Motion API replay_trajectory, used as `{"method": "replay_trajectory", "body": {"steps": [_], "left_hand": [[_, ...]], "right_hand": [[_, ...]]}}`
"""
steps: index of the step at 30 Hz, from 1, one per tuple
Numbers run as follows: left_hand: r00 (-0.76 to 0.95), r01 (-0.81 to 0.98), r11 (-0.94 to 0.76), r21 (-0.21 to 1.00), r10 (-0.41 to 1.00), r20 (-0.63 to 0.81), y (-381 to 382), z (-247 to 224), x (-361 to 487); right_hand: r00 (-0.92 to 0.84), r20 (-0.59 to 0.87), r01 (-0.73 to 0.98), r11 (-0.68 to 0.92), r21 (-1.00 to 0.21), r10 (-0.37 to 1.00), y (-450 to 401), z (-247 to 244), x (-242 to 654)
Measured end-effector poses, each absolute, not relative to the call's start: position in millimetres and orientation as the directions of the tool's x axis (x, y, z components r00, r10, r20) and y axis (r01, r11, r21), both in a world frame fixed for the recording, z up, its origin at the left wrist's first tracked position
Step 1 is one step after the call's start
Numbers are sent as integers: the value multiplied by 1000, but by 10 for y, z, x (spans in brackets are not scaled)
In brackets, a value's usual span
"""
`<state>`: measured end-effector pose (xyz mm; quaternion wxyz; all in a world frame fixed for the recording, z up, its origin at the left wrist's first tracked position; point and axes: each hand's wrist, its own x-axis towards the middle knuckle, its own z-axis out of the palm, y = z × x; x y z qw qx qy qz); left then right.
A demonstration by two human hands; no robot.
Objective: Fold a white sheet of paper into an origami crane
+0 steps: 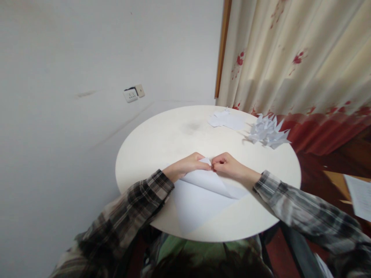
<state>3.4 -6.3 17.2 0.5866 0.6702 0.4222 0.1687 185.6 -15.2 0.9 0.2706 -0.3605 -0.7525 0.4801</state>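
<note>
A large sheet of white paper [197, 206] lies near the front edge of the round table, with its far part curled over toward me. My left hand [193, 164] holds the lifted part near its tip, the thumb on top of the paper. Close beside it, my right hand [226, 164] is closed, its fingertips pinching at the paper's edge by the tip. How much paper sits between those fingertips is too small to tell. Both forearms rest across the table from either side.
At the far right of the white table [150, 143] stands a cluster of folded white paper pieces [268, 131] with pointed tips. Flat white paper [227, 119] lies left of it. A wall socket [131, 95] and a floral curtain [290, 58] are behind. Printed paper [359, 197] lies at right.
</note>
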Motion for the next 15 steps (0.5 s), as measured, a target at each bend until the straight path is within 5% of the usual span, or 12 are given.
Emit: {"method": "replay_trajectory", "body": {"steps": [6,15], "left_hand": [[656,389,31,921,693,-300,-110,289,22],[672,399,-4,917,682,-289,-41,276,-27]], "right_hand": [[-514,125,255,290,-922,848,-77,133,1900],[-746,17,250,304,-919,666,-65,136,1990]]}}
